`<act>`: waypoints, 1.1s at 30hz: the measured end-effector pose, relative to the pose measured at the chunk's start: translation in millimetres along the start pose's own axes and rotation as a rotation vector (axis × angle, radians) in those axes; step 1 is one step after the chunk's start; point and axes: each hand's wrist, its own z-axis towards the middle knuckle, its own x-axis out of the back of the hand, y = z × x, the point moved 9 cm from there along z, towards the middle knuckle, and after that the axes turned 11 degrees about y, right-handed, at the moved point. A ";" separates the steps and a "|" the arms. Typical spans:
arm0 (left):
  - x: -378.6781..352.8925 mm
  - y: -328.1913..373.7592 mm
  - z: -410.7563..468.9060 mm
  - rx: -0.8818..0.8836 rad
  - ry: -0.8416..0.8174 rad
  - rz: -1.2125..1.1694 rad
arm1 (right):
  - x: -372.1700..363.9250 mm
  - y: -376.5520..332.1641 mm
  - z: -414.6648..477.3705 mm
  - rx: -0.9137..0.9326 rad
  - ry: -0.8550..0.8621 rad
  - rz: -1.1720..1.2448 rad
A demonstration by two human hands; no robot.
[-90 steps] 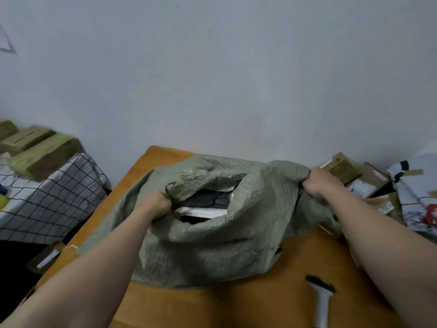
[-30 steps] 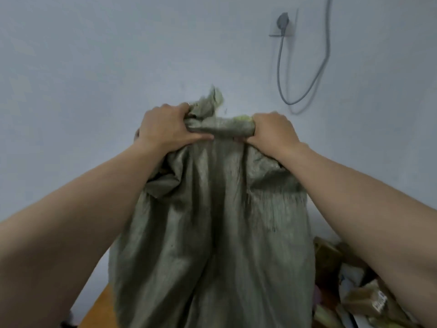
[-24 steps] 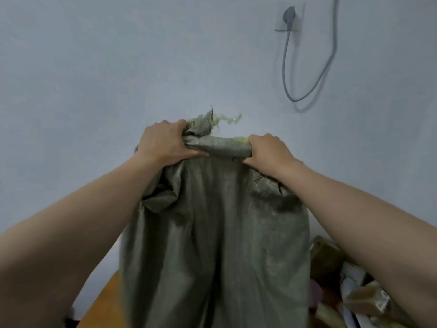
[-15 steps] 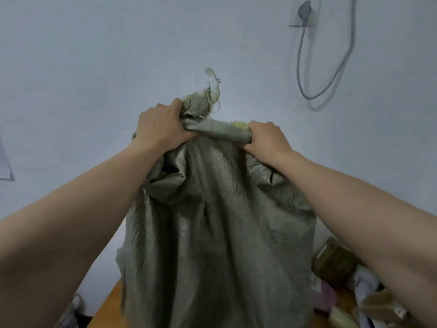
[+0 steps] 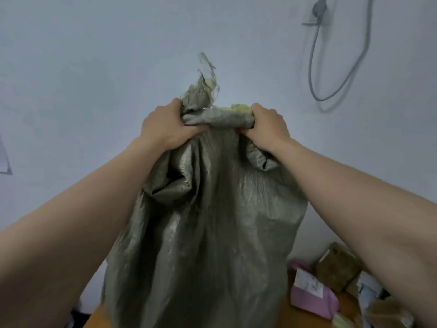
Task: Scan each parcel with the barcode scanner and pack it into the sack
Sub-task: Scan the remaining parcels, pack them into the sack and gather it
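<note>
A grey-green woven sack (image 5: 208,233) hangs upright in front of me, its mouth bunched shut at the top. My left hand (image 5: 165,125) grips the gathered mouth on the left and my right hand (image 5: 268,125) grips it on the right, a short roll of fabric stretched between them. A frayed corner sticks up above my left hand. The sack's contents are hidden. Loose parcels lie at the lower right: a pink one with a white label (image 5: 312,297) and a brown box (image 5: 338,266). The barcode scanner is out of view.
The wooden table (image 5: 305,320) shows only at the bottom edge under the sack. A pale wall fills the background, with a socket and a grey looping cable (image 5: 316,67) at the upper right. More parcels crowd the bottom right corner (image 5: 387,311).
Three seconds ago the sack lay open on the table with a hand at each side of its mouth. Since then both hands gathered the mouth shut and lifted the sack upright; my view drifted left.
</note>
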 end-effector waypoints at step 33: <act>-217.2 -58.7 -305.6 0.051 -0.963 0.131 | -91.9 53.4 -336.7 -0.016 -0.475 0.213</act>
